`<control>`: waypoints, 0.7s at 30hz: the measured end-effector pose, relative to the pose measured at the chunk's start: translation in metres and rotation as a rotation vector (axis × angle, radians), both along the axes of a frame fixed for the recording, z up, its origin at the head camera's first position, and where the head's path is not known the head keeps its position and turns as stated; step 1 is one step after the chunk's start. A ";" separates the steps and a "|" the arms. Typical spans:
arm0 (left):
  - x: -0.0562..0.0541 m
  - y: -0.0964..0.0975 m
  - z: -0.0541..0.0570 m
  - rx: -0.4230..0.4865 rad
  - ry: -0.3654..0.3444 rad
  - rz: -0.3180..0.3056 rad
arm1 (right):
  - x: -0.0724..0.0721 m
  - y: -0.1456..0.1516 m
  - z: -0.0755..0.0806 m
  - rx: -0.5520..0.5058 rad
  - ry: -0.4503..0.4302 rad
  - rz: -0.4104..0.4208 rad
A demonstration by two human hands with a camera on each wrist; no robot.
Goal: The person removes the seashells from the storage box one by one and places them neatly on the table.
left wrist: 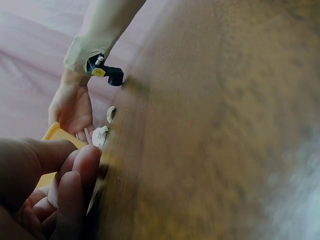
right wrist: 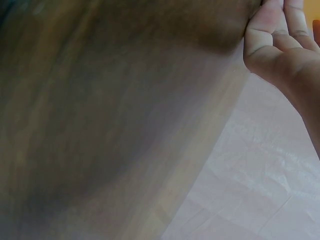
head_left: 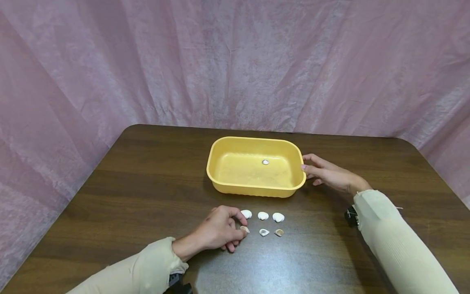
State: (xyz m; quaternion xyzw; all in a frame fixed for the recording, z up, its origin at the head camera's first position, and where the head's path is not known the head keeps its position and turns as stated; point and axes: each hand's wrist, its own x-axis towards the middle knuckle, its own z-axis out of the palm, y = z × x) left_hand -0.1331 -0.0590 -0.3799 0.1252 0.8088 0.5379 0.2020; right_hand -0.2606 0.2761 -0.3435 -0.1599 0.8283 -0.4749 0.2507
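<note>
My left hand [head_left: 222, 228] pinches a small seashell [head_left: 244, 230] between thumb and index finger, low over the table. In the left wrist view its fingers [left wrist: 75, 170] hide that shell. Beyond it, a row of three white ribbed seashells [head_left: 263, 216] lies on the wood. Two more shells, a pale one [head_left: 264, 232] and a brownish one [head_left: 279, 232], lie to the right of the hand. A yellow plastic basin [head_left: 253, 190] stands behind them, with one small shell [head_left: 265, 162] on its floor. My right hand [head_left: 328, 174] touches the basin's right side with loosely extended fingers.
A dark brown wooden table [head_left: 147, 196] carries everything. Pink curtains [head_left: 227, 61] hang behind its far edge. A black device is strapped to each wrist, the right one [head_left: 351, 215] just below the sleeve cuff.
</note>
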 end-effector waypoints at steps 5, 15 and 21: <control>0.000 0.000 0.000 -0.006 0.001 0.008 | 0.000 0.000 0.000 -0.001 -0.002 0.001; 0.000 0.001 0.000 -0.004 -0.002 0.010 | -0.001 0.000 0.000 -0.001 -0.005 0.002; 0.000 0.001 0.000 -0.005 0.000 0.010 | -0.001 0.000 0.000 0.003 -0.004 0.002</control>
